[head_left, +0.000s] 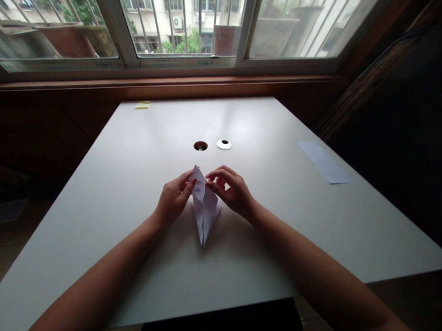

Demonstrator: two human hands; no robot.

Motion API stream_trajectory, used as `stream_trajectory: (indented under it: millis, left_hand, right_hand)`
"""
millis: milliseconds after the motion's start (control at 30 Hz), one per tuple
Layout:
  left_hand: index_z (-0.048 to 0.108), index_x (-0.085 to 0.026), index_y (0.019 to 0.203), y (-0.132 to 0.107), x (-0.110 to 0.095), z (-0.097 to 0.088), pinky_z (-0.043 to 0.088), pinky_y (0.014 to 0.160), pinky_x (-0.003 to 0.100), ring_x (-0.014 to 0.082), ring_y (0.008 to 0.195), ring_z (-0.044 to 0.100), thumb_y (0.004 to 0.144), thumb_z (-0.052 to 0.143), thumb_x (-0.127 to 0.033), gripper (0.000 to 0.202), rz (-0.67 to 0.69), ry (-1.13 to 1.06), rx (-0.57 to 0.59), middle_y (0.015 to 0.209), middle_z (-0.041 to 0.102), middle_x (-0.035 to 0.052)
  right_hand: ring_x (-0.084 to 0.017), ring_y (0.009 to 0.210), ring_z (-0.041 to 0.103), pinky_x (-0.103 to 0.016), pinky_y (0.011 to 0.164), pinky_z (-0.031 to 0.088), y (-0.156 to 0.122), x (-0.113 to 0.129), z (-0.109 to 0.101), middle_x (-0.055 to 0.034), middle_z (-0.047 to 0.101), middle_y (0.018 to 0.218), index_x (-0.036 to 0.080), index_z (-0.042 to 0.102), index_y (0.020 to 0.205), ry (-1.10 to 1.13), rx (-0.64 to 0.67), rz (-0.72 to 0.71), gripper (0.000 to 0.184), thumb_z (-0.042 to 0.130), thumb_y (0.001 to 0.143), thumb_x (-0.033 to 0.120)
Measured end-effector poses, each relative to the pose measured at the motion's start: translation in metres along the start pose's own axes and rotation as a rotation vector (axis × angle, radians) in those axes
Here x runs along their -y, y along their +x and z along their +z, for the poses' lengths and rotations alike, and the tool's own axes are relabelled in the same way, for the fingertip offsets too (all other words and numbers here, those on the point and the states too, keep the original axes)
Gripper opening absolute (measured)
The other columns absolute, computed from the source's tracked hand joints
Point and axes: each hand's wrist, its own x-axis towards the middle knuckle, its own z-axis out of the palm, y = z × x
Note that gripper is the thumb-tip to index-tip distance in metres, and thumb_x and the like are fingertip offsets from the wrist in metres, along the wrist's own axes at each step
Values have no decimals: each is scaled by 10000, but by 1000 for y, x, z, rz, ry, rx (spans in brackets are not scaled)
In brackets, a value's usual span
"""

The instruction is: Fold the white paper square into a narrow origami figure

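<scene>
A piece of folded white paper point(204, 206) is between my hands over the middle of the table. It has a pointed top, side flaps and two narrow points toward me. My left hand point(176, 195) pinches its upper left side, thumb on the near face and fingers behind. On the upper right edge, my right hand point(231, 187) closes thumb and fingers around the paper. Some fingertips are hidden behind the folds.
The white table point(108, 201) has a round cable hole point(200, 146) with its round cover point(224, 144) beside it. A flat paper strip point(325, 162) lies at the right, and a yellow sticky note point(142, 105) at the far left edge. A barred window point(186, 62) stands beyond.
</scene>
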Motion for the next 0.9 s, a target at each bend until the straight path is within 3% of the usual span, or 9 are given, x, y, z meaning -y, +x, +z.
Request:
stream_trajectory:
  millis: [400,700,900]
  left_hand:
    - [698,-200,1052,-4,-4,0,523,673,225,158,710,713,914,605,-356,228,59,166,-153,851,755,31]
    - [696,-187,938,-2,-5,-1,469,627,223,128,617,635,917,594,-364,206,60,260,-221,762,716,15]
    - [684,-183,873,-1,-8,-4,467,617,230,113,616,584,904,608,-308,149,96,317,-265,803,674,14]
  right_hand:
    - [-98,679,554,-256,594,488,-1,2,6,-42,580,989,206,572,1016,-15,62,-95,234,672,882,369]
    - [-119,707,585,-271,597,508,-6,2,10,-48,593,1000,215,492,1070,-51,167,-67,328,664,870,411]
    - [-128,750,593,-281,612,543,-5,1,8,-50,584,1025,220,470,1032,-9,291,-69,321,657,871,426]
